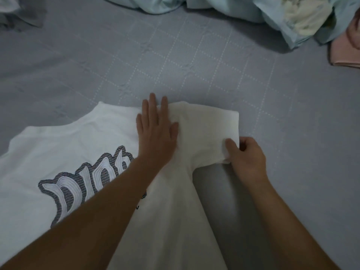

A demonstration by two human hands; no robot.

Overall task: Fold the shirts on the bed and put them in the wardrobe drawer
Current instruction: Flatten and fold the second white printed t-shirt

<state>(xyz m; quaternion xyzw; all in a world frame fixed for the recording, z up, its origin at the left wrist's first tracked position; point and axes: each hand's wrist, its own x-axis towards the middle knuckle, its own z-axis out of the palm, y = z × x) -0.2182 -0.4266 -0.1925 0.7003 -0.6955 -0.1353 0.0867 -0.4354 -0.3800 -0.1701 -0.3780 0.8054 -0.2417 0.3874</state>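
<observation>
Head view: a white shirt (pixel 58 152) lies flat on the grey bed (pixel 194 65), print up. The left hand (pixel 155 125) presses flat on it near the shoulder, fingers straight and spread. Just right of those fingers lies the sleeve (pixel 206 131); the right hand (pixel 246 154) pinches its hem, thumb on top and fingers curled under. The step looks like the first side fold. Next, the sleeve probably has to swing over the left fingers onto the print, with the left hand holding the crease line steady. A pink garment (pixel 344 51) and a pale blue heap (pixel 292 18) lie well beyond the fingertips.
</observation>
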